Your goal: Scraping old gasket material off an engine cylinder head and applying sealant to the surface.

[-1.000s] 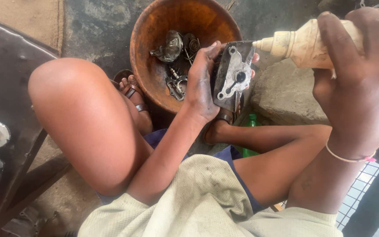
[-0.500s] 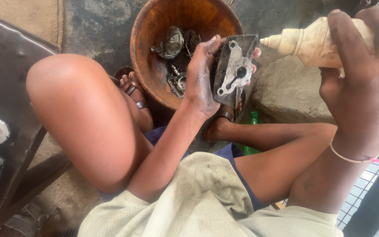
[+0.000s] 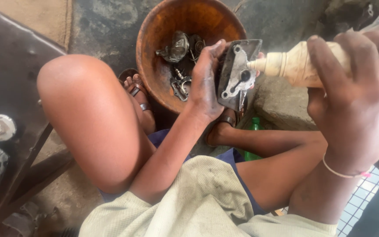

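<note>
My left hand (image 3: 205, 85) grips a flat grey metal engine part (image 3: 237, 74) with round holes, held upright over the rim of a brown bowl (image 3: 154, 70). My right hand (image 3: 356, 96) is closed around a cream plastic squeeze bottle (image 3: 294, 63). The bottle's nozzle touches the upper right of the metal part. Several small metal pieces (image 3: 180, 66) lie inside the bowl, just left of my left hand.
My bare left knee (image 3: 88, 118) fills the middle left, with a sandalled foot (image 3: 139, 94) beside the bowl. A dark metal bench (image 3: 9, 79) with a round bolt head stands at the left. A green bottle (image 3: 253, 125) peeks out under my leg. A grey stone lies at the right.
The bottle's nozzle has moved left and now touches the metal part. My left hand has tilted the part a little and held it over the bowl's rim.
</note>
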